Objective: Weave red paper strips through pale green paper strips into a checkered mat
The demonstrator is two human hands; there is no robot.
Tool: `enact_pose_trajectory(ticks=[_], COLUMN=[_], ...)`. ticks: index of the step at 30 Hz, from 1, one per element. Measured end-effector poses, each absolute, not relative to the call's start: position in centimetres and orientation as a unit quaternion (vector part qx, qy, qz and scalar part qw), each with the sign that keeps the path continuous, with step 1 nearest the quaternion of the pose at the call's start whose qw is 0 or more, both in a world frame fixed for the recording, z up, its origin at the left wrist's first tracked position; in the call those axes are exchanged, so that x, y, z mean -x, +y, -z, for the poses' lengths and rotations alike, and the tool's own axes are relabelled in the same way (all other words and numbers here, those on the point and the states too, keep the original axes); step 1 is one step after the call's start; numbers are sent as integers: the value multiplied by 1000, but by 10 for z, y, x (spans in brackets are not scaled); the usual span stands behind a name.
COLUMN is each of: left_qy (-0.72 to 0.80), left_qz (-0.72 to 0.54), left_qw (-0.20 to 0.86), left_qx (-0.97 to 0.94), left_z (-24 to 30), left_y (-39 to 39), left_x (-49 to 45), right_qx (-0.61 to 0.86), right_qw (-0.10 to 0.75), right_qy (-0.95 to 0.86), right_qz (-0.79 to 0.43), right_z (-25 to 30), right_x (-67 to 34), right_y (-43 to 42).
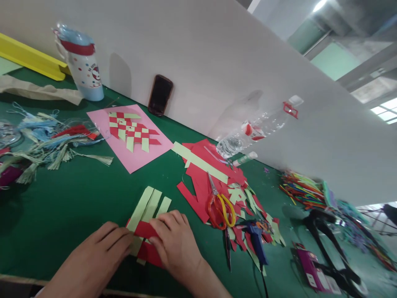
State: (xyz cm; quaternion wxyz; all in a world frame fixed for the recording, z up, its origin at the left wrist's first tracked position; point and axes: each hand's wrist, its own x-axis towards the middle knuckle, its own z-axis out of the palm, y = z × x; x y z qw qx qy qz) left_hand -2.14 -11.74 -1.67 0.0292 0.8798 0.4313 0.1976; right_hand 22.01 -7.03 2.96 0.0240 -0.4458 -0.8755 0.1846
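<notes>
Several pale green paper strips lie side by side on the green table, crossed by red paper strips. My left hand rests on the left side of this weave, its fingertips pressed on the strips. On the right side lies my right hand, fingers curled and pinching a red strip against the green ones. Part of the red strips is hidden under both hands.
A finished red and green weave lies on pink paper. Red and green scraps, scissors, a glue gun, a plastic bottle, a phone, a cup, tassels and coloured sticks surround them.
</notes>
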Motion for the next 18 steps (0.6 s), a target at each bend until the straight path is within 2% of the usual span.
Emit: enact_pose_trajectory(ticks=[4, 8, 12, 18], left_qy=[492, 526, 538, 541], left_qz=[-223, -202, -177, -201], left_qw=[176, 267, 309, 292], left_qx=[-823, -782, -764, -763], left_z=[9, 12, 21, 27], left_y=[-103, -91, -89, -91], left_x=[12, 5, 5, 8], right_qx=[487, 513, 533, 548], right_qw=[16, 9, 10, -7], right_qy=[-852, -837, -825, -811], right_qz=[-191, -189, -187, -207], right_z=[-32, -30, -28, -31], right_x=[-227, -229, -227, -226], right_y=[-76, -81, -82, -74])
